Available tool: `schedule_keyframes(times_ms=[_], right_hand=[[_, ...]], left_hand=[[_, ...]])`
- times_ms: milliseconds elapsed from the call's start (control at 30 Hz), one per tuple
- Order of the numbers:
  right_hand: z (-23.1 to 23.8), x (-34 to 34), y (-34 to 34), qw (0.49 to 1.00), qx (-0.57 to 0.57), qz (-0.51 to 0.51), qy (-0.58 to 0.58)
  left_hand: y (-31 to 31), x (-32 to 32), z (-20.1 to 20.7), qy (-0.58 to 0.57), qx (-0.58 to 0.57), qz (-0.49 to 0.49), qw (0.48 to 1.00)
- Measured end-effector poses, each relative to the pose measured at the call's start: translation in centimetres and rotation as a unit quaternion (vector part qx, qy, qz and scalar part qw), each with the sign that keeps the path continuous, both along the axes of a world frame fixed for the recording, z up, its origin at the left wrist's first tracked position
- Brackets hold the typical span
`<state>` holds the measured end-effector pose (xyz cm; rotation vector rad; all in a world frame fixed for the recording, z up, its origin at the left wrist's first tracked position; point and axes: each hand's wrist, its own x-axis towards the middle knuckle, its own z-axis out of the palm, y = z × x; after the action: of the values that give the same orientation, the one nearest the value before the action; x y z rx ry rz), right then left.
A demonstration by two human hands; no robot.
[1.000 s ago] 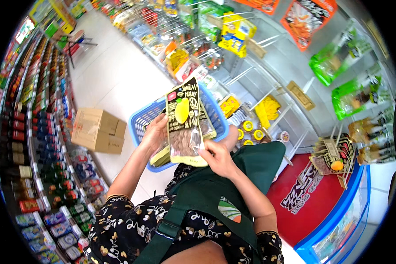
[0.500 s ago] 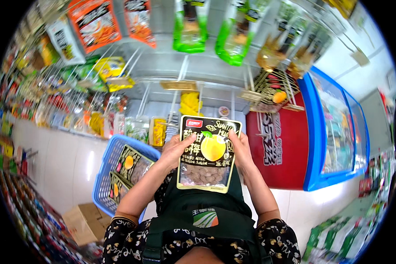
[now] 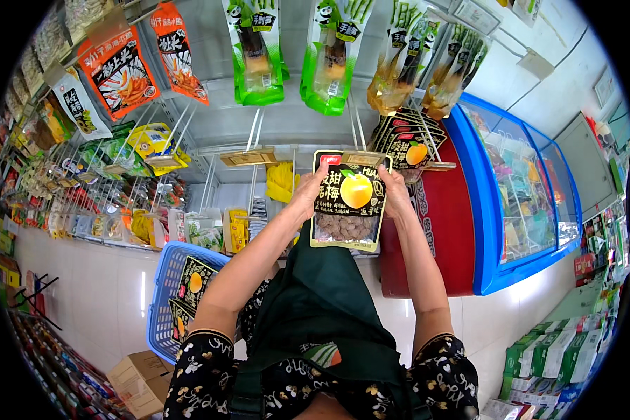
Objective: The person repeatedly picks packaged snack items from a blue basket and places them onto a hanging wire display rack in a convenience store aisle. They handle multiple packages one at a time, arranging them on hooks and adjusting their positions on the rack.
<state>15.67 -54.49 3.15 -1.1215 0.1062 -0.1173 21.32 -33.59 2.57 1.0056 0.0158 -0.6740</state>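
Observation:
A flat black pouch of dried plums (image 3: 348, 213), with a yellow fruit picture and a clear lower window, is stretched upright between my hands. My left hand (image 3: 306, 194) pinches its upper left edge, thumb in front. On the opposite edge my right hand (image 3: 397, 190) grips it the same way. The pouch's top is level with a tan tag holder (image 3: 362, 159) at the end of a wire display hook, which overlaps it. Whether the hook passes through the pouch cannot be made out. Matching pouches (image 3: 407, 145) hang on a hook just to the right.
A blue plastic basket (image 3: 158, 287) holding more such pouches stands at lower left, beside a cardboard box (image 3: 141, 381). Green snack packs (image 3: 257, 63) hang above. A blue-framed chest freezer (image 3: 479, 259) with a red side stands right. Another tan tag holder (image 3: 248, 157) juts out left.
Both hands have carried the pouch up and away from my body, to the rack's hook end. My view has shifted too, so the freezer and hanging packs appear farther left.

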Motion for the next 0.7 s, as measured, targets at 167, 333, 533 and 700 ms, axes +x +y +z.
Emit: schedule_keyframes(times_ms=[167,333,533,700], right_hand=[[-0.1,0.6,-0.1,0.998,-0.062,-0.007,-0.031],[-0.5,-0.3,-0.1,0.999,-0.018,0.001,-0.033],[0.1,-0.1,-0.6,0.998,-0.053,0.007,-0.038],[-0.1,-0.2,-0.8,0.998,-0.056,0.013,-0.034]], left_hand=[[-0.4,0.1,-0.6,-0.054,-0.004,0.06,0.997],[-0.1,-0.5,-1.4,-0.08,-0.008,0.05,0.995],[-0.6,-1.0,0.1,-0.142,0.008,0.077,0.987],[-0.8,-1.1,-1.1,-0.181,0.047,0.113,0.976]])
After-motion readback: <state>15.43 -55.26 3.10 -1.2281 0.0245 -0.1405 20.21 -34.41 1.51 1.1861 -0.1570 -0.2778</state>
